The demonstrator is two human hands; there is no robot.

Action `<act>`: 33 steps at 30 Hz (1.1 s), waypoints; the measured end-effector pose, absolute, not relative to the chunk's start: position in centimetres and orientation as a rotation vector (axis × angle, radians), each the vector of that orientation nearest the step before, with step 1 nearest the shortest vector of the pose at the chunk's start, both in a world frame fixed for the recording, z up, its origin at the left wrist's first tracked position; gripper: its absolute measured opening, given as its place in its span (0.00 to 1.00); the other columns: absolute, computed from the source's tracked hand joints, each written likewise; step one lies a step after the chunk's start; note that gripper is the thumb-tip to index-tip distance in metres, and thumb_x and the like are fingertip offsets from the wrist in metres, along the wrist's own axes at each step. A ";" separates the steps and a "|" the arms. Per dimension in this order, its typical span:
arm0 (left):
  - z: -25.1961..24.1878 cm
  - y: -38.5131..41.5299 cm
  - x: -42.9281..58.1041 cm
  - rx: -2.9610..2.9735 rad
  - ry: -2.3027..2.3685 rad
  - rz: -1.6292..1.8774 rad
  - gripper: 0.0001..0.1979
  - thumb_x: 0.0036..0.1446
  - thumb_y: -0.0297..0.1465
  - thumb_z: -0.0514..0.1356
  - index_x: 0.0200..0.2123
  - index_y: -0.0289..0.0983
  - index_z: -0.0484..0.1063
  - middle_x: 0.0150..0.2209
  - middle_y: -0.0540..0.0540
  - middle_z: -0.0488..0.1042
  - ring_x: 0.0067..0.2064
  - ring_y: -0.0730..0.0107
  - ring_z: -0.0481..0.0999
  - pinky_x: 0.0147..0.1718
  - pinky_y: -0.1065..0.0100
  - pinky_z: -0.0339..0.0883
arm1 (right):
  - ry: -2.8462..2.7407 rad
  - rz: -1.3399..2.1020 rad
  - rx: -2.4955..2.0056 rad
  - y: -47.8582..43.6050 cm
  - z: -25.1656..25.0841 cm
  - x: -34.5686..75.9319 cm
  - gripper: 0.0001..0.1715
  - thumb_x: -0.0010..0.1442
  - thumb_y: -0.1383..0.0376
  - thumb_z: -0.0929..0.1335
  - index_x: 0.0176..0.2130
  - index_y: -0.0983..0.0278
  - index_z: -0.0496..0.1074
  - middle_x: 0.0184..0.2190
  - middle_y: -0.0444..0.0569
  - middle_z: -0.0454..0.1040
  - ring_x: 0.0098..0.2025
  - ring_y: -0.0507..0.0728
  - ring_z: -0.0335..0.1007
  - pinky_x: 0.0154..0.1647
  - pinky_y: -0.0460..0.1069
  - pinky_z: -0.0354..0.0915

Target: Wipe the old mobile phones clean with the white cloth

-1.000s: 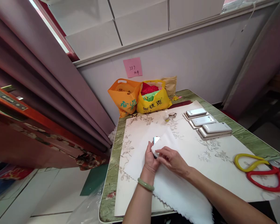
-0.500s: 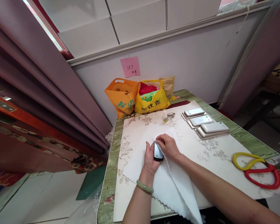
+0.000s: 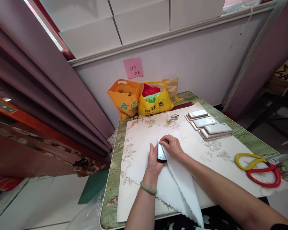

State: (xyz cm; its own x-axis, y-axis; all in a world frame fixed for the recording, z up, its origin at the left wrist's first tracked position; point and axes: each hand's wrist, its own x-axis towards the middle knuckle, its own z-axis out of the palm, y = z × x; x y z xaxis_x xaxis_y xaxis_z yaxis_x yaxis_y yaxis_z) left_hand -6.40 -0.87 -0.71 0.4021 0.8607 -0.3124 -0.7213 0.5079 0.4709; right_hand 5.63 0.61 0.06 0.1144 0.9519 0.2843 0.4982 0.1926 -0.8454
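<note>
In the palm of my left hand (image 3: 154, 159) rests a small mobile phone (image 3: 161, 154), dark at its lower end and shiny on top; the left thumb points up and away from it. My right hand (image 3: 172, 146) pinches the edge of a white cloth (image 3: 182, 185) at the phone's upper end. One side of the cloth lies folded along the phone's right side and drapes down past the table's near edge. The rest of the cloth lies under both hands. Its border is scalloped.
Several phones (image 3: 218, 128) lie stacked at the right. Scissors (image 3: 264, 171) with yellow and red handles lie at the near right. A small bottle (image 3: 168, 118) stands farther back, before an orange bag (image 3: 127, 99) and a yellow bag (image 3: 156, 105) at the wall.
The view has shifted slightly. My right hand still pinches the cloth at the phone's upper end, and the cloth edge lies a little differently along the phone. My left hand keeps holding the phone.
</note>
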 end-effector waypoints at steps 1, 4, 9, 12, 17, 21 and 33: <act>-0.7 -0.9 -6.4 0.271 0.569 1.019 0.28 0.60 0.49 0.52 0.50 0.32 0.72 0.45 0.37 0.77 0.49 0.56 0.75 0.52 0.58 0.64 | -1.540 0.598 -1.433 0.3 0.0 5.5 0.02 0.55 0.65 0.70 0.30 0.60 0.75 0.27 0.44 0.73 0.29 0.53 0.68 0.33 0.48 0.63; -0.8 -1.0 -6.6 0.263 0.594 1.052 0.28 0.61 0.49 0.51 0.50 0.32 0.73 0.47 0.37 0.76 0.50 0.57 0.75 0.52 0.61 0.64 | -1.694 0.650 -1.340 -2.6 -0.4 5.0 0.02 0.55 0.67 0.70 0.30 0.60 0.75 0.28 0.44 0.73 0.29 0.53 0.68 0.32 0.47 0.62; -0.8 -1.0 -6.6 0.295 0.607 1.059 0.29 0.62 0.48 0.50 0.54 0.31 0.71 0.49 0.36 0.75 0.48 0.59 0.75 0.51 0.63 0.65 | -1.721 0.824 -1.240 -6.4 -1.0 5.9 0.02 0.54 0.66 0.70 0.29 0.60 0.75 0.28 0.44 0.73 0.29 0.53 0.67 0.32 0.48 0.62; -0.8 -0.9 -6.5 0.243 0.593 1.115 0.23 0.62 0.41 0.53 0.55 0.35 0.70 0.48 0.39 0.76 0.48 0.60 0.75 0.51 0.61 0.66 | -1.352 1.035 -1.213 -5.7 -0.6 7.3 0.09 0.54 0.58 0.72 0.30 0.62 0.75 0.26 0.44 0.73 0.27 0.52 0.65 0.29 0.47 0.61; -0.5 -1.0 -6.6 0.211 0.508 1.080 0.21 0.60 0.34 0.55 0.57 0.39 0.67 0.51 0.38 0.74 0.54 0.52 0.72 0.52 0.48 0.65 | -0.644 1.309 -1.040 -3.3 0.6 10.2 0.18 0.46 0.54 0.77 0.32 0.62 0.74 0.21 0.39 0.68 0.22 0.47 0.59 0.23 0.43 0.58; -0.3 -1.2 -6.9 0.248 0.484 1.053 0.21 0.60 0.33 0.55 0.56 0.38 0.66 0.53 0.35 0.72 0.46 0.60 0.76 0.41 0.61 0.72 | -0.385 1.360 -0.891 -2.6 0.1 11.9 0.20 0.41 0.58 0.79 0.33 0.60 0.74 0.25 0.39 0.70 0.24 0.47 0.63 0.24 0.42 0.63; 0.2 -1.7 -6.7 0.368 0.533 1.091 0.16 0.57 0.33 0.62 0.49 0.35 0.71 0.30 0.49 0.70 0.23 0.83 0.65 0.18 0.81 0.60 | -0.435 1.340 -0.868 -3.3 -2.9 12.4 0.20 0.42 0.56 0.79 0.32 0.60 0.73 0.27 0.41 0.72 0.28 0.51 0.68 0.32 0.48 0.69</act>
State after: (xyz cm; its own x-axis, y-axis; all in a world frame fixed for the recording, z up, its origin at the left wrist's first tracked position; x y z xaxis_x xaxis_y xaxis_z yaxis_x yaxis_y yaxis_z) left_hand -6.69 -1.69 0.16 0.3566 0.9066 -0.2256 -0.7352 0.4213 0.5310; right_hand 12.39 -3.27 -2.89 0.2142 0.9564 -0.1982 -0.6577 -0.0088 -0.7532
